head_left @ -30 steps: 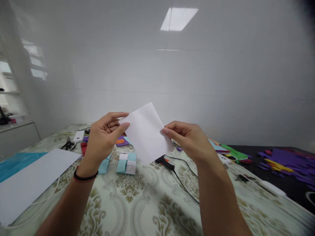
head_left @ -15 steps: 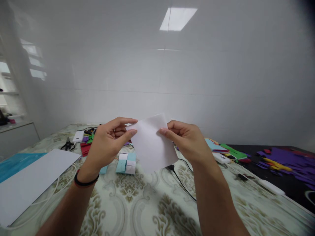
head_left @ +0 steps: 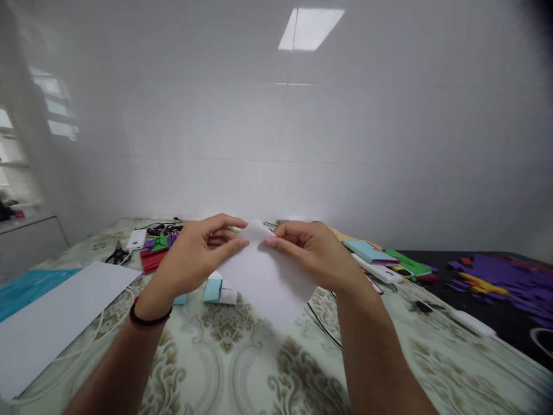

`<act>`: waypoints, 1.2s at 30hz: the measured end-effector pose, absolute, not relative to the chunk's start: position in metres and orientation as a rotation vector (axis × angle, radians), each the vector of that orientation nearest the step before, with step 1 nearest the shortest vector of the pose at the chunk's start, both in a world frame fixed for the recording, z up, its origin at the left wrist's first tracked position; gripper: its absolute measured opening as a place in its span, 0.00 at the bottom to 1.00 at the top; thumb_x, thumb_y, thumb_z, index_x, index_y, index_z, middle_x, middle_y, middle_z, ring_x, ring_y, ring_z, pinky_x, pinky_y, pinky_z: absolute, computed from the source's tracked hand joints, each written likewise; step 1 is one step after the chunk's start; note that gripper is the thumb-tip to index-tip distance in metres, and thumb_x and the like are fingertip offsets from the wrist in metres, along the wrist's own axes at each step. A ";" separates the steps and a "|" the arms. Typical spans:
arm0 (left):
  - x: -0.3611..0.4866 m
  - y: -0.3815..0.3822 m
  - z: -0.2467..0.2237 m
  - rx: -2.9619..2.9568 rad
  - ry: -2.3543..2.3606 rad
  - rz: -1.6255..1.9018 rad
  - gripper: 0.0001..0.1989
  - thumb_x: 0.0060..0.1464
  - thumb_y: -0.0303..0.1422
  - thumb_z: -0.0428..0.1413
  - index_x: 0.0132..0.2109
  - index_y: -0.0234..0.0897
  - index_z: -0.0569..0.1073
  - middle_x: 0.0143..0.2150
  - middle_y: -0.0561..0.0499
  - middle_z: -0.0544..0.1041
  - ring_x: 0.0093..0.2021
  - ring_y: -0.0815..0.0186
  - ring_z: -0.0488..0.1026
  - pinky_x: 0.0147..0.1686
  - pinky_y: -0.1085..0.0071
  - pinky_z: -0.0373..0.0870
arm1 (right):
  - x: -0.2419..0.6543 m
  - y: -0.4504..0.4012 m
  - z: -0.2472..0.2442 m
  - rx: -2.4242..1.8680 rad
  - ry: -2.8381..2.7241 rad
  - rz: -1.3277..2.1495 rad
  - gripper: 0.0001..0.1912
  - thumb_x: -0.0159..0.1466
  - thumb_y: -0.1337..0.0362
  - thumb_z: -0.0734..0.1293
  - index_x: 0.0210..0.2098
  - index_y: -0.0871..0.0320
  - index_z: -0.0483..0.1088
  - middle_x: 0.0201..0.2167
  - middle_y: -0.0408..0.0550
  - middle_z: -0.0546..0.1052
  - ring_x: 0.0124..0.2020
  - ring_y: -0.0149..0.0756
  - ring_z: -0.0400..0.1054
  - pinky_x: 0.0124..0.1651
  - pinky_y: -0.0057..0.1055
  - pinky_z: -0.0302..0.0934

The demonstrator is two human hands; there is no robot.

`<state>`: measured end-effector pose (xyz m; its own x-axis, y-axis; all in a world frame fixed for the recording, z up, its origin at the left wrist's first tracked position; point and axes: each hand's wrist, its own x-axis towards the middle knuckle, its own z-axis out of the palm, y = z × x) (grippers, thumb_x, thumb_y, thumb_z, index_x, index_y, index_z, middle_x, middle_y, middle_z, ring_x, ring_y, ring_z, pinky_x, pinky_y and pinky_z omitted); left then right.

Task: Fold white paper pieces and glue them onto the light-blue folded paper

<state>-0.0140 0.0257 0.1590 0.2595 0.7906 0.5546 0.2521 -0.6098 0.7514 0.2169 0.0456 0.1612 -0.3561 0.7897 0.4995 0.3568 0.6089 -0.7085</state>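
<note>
A plain white sheet of paper [head_left: 270, 282], roughly square, is held up above the table with one corner pointing down. My left hand [head_left: 205, 248] pinches its upper left edge between thumb and fingers. Close to the top corner, my right hand [head_left: 309, 251] grips the upper right edge in the same way. The fingers behind the sheet are partly hidden. Behind and left of the paper lies a folded light-blue and white paper piece [head_left: 219, 291], partly covered by the sheet.
On the left lie a large white sheet [head_left: 71, 323] and a blue sheet [head_left: 30, 288]. Scissors [head_left: 118, 253] and folded red paper [head_left: 152, 262] are farther back. Light-blue paper [head_left: 369, 252], a white power strip [head_left: 470, 323] and purple scraps [head_left: 492, 276] lie right. A black cable [head_left: 324, 325] crosses the patterned tablecloth [head_left: 233, 369].
The white paper has turned and dropped slightly, so a corner now points down. My right hand has moved left, bringing both hands closer together near the top corner.
</note>
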 end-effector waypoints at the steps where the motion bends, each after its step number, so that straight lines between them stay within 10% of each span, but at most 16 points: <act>1: -0.013 0.025 0.159 2.059 0.955 1.316 0.13 0.59 0.40 0.65 0.48 0.39 0.81 0.38 0.47 0.86 0.36 0.64 0.81 0.31 0.75 0.75 | 0.216 0.045 0.161 -0.903 -2.012 0.618 0.18 0.65 0.51 0.71 0.28 0.58 0.77 0.24 0.44 0.77 0.24 0.30 0.66 0.25 0.26 0.53; 19: -0.022 0.024 0.165 2.303 1.078 1.451 0.10 0.60 0.36 0.62 0.32 0.37 0.83 0.29 0.52 0.82 0.28 0.69 0.72 0.26 0.75 0.63 | 0.211 0.041 0.161 -0.835 -2.291 0.264 0.15 0.73 0.58 0.63 0.34 0.56 0.77 0.27 0.42 0.79 0.28 0.31 0.67 0.33 0.29 0.56; 36: -0.059 0.046 0.166 1.633 1.004 1.817 0.10 0.47 0.38 0.70 0.31 0.37 0.82 0.20 0.56 0.67 0.21 0.73 0.59 0.18 0.77 0.50 | 0.237 0.058 0.159 -0.600 -1.886 0.703 0.10 0.70 0.57 0.68 0.43 0.57 0.76 0.31 0.46 0.82 0.28 0.31 0.75 0.34 0.29 0.71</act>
